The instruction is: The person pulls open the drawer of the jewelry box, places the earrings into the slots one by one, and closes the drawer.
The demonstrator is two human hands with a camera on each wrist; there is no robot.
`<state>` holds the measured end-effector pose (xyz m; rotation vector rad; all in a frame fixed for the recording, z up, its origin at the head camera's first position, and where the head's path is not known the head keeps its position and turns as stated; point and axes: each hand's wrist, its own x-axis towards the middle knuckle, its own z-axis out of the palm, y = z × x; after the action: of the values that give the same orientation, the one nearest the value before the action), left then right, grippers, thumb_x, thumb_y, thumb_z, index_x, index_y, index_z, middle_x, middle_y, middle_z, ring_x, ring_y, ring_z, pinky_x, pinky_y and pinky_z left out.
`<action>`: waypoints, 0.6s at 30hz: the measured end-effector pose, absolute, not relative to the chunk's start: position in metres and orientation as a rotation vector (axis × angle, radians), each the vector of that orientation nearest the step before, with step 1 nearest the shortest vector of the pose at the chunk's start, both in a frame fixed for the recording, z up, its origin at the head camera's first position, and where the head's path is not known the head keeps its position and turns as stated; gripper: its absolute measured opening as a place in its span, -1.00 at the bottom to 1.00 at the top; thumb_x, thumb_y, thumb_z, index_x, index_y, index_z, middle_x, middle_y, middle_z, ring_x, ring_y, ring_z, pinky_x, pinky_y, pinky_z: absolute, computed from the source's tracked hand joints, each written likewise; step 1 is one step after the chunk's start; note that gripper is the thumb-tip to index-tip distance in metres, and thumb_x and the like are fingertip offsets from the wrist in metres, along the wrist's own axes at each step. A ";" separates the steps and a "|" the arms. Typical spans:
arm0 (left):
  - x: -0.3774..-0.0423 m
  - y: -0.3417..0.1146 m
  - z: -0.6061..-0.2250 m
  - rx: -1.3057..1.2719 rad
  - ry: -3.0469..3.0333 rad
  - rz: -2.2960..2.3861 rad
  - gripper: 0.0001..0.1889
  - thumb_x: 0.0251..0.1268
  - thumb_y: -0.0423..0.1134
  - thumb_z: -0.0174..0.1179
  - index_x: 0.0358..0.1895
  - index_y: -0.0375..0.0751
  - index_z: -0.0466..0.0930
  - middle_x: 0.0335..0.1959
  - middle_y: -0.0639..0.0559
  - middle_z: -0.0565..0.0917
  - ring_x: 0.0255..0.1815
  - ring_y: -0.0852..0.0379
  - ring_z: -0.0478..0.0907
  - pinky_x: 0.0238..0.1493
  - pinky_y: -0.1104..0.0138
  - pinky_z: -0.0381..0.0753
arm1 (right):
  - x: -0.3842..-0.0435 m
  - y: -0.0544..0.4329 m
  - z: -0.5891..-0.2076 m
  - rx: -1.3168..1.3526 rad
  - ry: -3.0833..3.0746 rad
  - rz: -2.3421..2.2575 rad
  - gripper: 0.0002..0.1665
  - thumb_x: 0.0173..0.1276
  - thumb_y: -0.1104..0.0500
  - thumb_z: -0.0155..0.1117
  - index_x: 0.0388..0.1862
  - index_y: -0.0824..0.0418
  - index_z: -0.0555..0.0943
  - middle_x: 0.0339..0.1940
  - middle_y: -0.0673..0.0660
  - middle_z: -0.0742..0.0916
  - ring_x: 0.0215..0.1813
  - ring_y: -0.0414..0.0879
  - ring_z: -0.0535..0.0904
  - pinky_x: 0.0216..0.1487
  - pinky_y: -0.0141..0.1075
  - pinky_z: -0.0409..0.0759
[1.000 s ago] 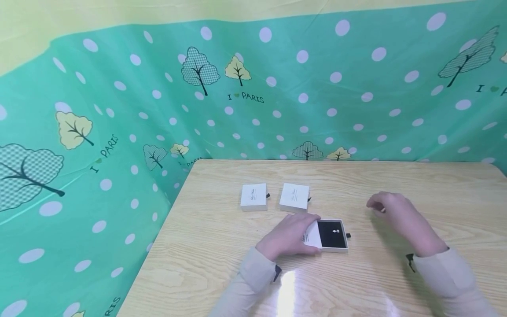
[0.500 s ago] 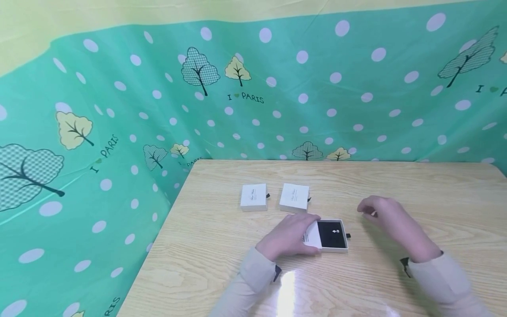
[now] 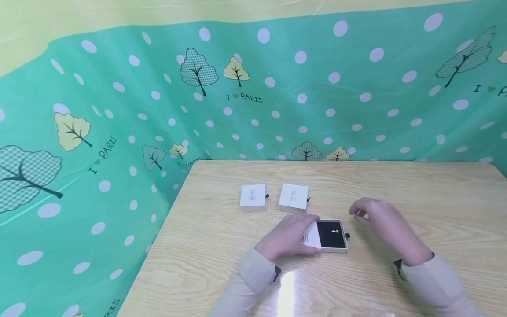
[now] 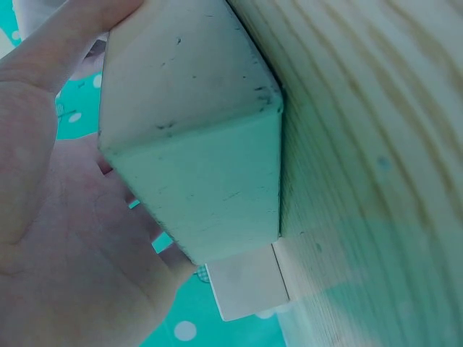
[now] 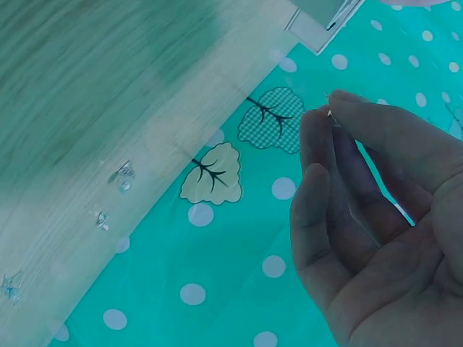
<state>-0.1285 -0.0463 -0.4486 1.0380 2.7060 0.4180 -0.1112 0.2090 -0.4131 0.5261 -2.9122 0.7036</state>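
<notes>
My left hand (image 3: 287,235) grips a white drawer-style jewelry box (image 3: 313,237), thumb along the near side and fingers along the far side. Its drawer is pulled out to the right, baring a black insert (image 3: 330,240) with a small shiny earring (image 3: 336,231) on it. In the left wrist view, the box end (image 4: 210,188) fills the middle, close to the palm. Just right of the drawer, above the table, my right hand (image 3: 380,220) pinches a tiny earring (image 5: 330,113) between thumb and fingertip; most of it is hidden.
Two closed white boxes (image 3: 253,197) (image 3: 294,198) with black pull tabs stand behind the left hand. Several small sparkling pieces (image 5: 123,176) lie on the wooden table (image 3: 435,189) in the right wrist view. A green dotted cloth (image 3: 277,110) hangs behind the table.
My right hand has moved left, nearer to the pulled-out drawer, with its fingertips still pinched. The left hand and the box have stayed in place.
</notes>
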 end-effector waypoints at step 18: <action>-0.127 -0.047 -0.444 1.060 2.715 0.416 -0.10 0.04 0.21 0.43 0.46 -0.01 0.30 0.32 0.13 0.51 0.24 0.23 0.44 0.32 0.30 0.39 | -0.107 0.187 -0.416 0.584 -2.932 0.804 -0.85 0.12 0.41 0.43 -0.36 0.20 0.72 -0.42 -0.01 0.74 -0.35 -0.16 0.65 -0.25 -0.19 0.69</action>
<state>-0.1268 -0.0473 -0.4441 1.0597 2.7150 0.4163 -0.1068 0.1874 -0.4160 0.5836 -2.9317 0.8039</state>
